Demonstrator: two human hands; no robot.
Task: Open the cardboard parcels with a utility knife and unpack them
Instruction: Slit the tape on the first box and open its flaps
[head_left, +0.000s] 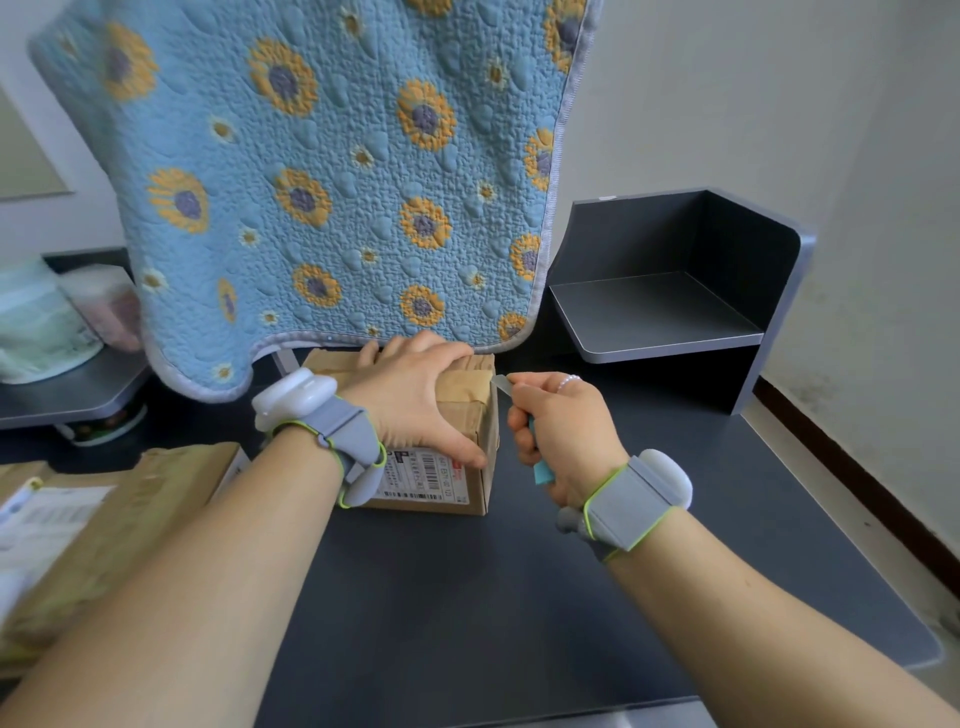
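Observation:
A small cardboard parcel (470, 415) sealed with brown tape, a white shipping label on its near side, stands on the dark desk (519, 597). My left hand (415, 395) lies flat over its top and grips it, thumb down by the label. My right hand (563, 431) is closed around a teal-handled utility knife (503, 384). The blade tip touches the parcel's upper right edge at the tape. A larger cardboard parcel (119, 519) with a white label lies at the left under my left forearm.
A blue quilted cloth with yellow flowers (322, 171) hangs just behind the small parcel. A grey desk shelf (675, 312) stands at the back right. Plastic-wrapped packages (47, 322) sit on a shelf at the left. The desk's right edge drops to the floor.

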